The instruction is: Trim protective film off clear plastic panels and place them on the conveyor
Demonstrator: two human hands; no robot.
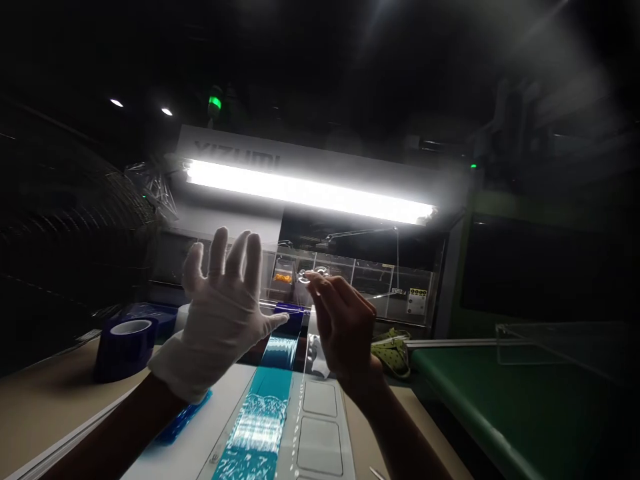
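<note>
My left hand (225,310), in a white glove, is raised with its fingers spread and nothing in it. My right hand (347,323) is bare and pinches a small clear part (303,275) with rounded, ring-like ends; the fingers cover some of it. Both hands are up in front of a bright tube lamp (310,193). Below and between them, a shiny blue film strip (260,413) runs along a white board (195,447). Another piece of blue film (175,427) lies under my left wrist.
A dark blue tape roll (125,353) stands at the left, near a fan guard (115,200). Behind the hands is a clear divided case (370,283) with orange pieces (283,277). At right are a green dotted cloth item (393,352) and a green belt-like surface (490,393).
</note>
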